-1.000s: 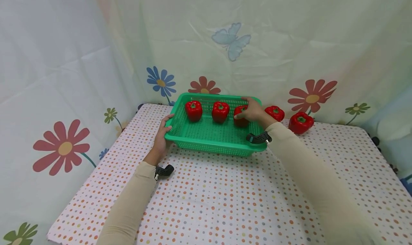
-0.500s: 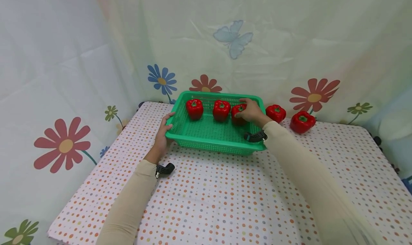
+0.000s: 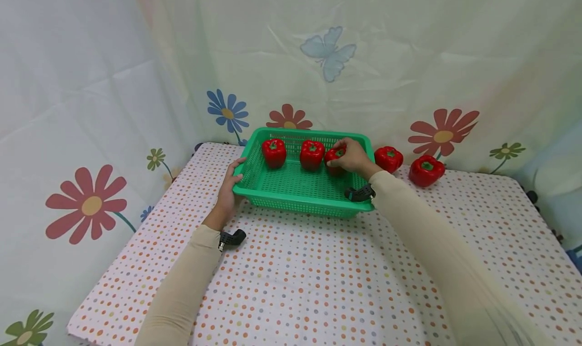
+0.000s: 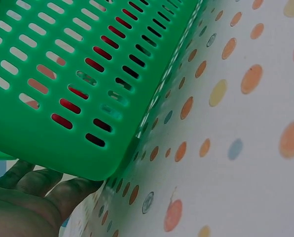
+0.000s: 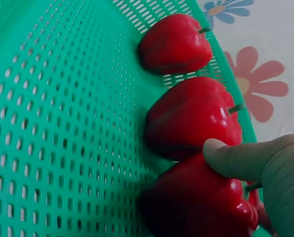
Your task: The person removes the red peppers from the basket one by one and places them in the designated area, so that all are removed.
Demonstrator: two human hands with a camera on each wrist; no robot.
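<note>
A green plastic basket point(image 3: 291, 197) stands at the back of the table with three red bell peppers in it. My left hand point(image 3: 228, 192) grips the basket's left end; in the left wrist view its fingers point(image 4: 70, 192) lie against the basket's outer side. Inside the basket on the right, my right hand point(image 3: 354, 158) holds the rightmost bell pepper point(image 3: 335, 165), the thumb point(image 5: 236, 159) on its side. That pepper is close against the middle bell pepper point(image 3: 311, 155). Another bell pepper point(image 3: 274, 153) stands apart at the basket's left.
Two more red bell peppers, a nearer one point(image 3: 426, 171) and one close to the basket point(image 3: 388, 159), rest on the table to the right. A dotted cloth point(image 3: 291, 280) covers the table. A flowered curtain point(image 3: 386, 83) hangs behind it.
My right hand has shifted left with the bell pepper it holds, bringing it up to the middle one. My left hand keeps its grip on the basket.
</note>
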